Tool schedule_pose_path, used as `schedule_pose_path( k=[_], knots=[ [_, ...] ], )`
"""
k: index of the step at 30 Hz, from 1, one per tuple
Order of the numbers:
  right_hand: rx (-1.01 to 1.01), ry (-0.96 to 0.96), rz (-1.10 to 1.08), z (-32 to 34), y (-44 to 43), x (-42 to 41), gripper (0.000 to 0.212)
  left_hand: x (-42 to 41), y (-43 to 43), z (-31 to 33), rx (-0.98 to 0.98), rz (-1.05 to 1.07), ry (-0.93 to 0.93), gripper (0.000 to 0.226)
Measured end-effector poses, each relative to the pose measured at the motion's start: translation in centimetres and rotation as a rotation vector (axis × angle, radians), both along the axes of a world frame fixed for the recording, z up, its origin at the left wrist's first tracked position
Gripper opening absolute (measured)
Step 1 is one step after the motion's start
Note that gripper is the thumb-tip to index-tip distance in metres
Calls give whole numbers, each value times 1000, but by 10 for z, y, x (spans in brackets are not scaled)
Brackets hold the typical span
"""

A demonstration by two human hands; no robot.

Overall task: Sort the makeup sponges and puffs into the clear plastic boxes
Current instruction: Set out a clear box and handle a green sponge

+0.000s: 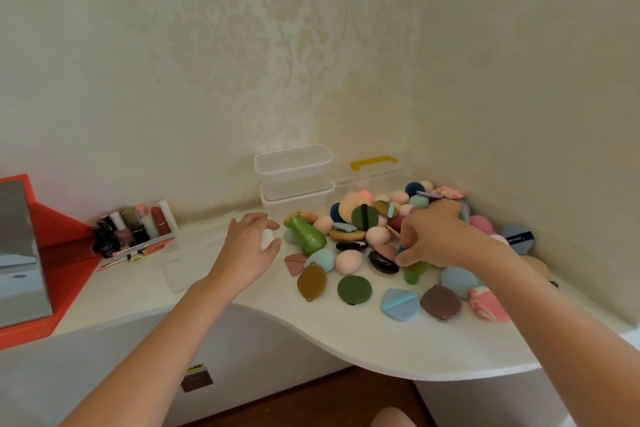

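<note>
A heap of makeup sponges and puffs (353, 239) in pink, green, blue and brown lies on the white counter (311, 333), in the right corner. Two clear plastic boxes (294, 166) stand stacked against the wall behind it, and a clear box with a yellow handle (374, 168) stands to their right. My left hand (247, 250) hovers left of the heap, its fingers curled round a small white sponge (267, 239). My right hand (440, 236) reaches into the heap, thumb and fingers pinching a blue piece (401, 249) just above a green sponge (415, 272); most of that piece is hidden.
A green pear-shaped case (306, 236) lies at the heap's left edge. A tray of lipsticks and nail polish (135, 229) sits on the left, beside a red mirror stand (24, 253). A clear lid (180, 270) lies flat nearby. The counter's front edge curves inward.
</note>
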State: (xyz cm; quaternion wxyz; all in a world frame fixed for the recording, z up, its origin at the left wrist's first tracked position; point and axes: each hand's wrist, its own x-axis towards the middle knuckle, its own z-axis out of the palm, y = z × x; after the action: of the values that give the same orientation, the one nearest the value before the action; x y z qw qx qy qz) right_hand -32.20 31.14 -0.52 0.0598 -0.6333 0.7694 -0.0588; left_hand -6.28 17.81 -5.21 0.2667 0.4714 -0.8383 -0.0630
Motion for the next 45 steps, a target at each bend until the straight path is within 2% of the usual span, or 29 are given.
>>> schedule_pose_path(
  k=[4, 8, 10, 12, 16, 20, 23, 26, 30, 32, 35, 38, 40, 45],
  knots=[
    [-205, -380, -67, 19, -3, -10, 28, -6, 1, 4, -22, -33, 43, 29],
    [-438, -639, -107, 40, -12, -23, 26, -24, 14, 15, 28, -184, 172, 27],
    [-407, -765, -95, 46, -17, -28, 26, -37, 23, 22, 166, -259, 281, 27],
    [-289, -807, -42, 49, -19, -31, 24, -52, 33, 28, 304, -322, 392, 29],
    [-178, -820, 72, 55, -21, -34, 26, -88, 54, 33, 511, -463, 544, 30],
    [-131, -781, 141, 64, -15, -37, 27, -118, 68, 36, 665, -561, 695, 20],
    [-93, -731, 140, 69, -6, -46, 21, -127, 67, 36, 637, -603, 632, 7],
    [-128, -703, 59, 69, 1, -60, 25, -121, 59, 36, 578, -524, 612, 8],
    [-292, -493, -147, 64, -3, -70, 34, -92, 37, 45, 389, -351, 561, 6],
    [-337, -397, -175, 58, -14, -67, 43, -74, 24, 50, 321, -291, 549, 9],
    [-333, -381, -104, 46, -34, -49, 45, -47, 2, 53, 239, -201, 557, 13],
    [-296, -392, 5, 35, -58, -23, 32, -25, -16, 48, 197, -107, 529, 14],
    [-195, -349, 68, 28, -76, -3, 24, -15, -24, 42, 201, -54, 526, 12],
    [-4, -277, 197, -2, -114, 45, 36, 0, -34, 28, 239, 20, 549, 11]
  ],
)
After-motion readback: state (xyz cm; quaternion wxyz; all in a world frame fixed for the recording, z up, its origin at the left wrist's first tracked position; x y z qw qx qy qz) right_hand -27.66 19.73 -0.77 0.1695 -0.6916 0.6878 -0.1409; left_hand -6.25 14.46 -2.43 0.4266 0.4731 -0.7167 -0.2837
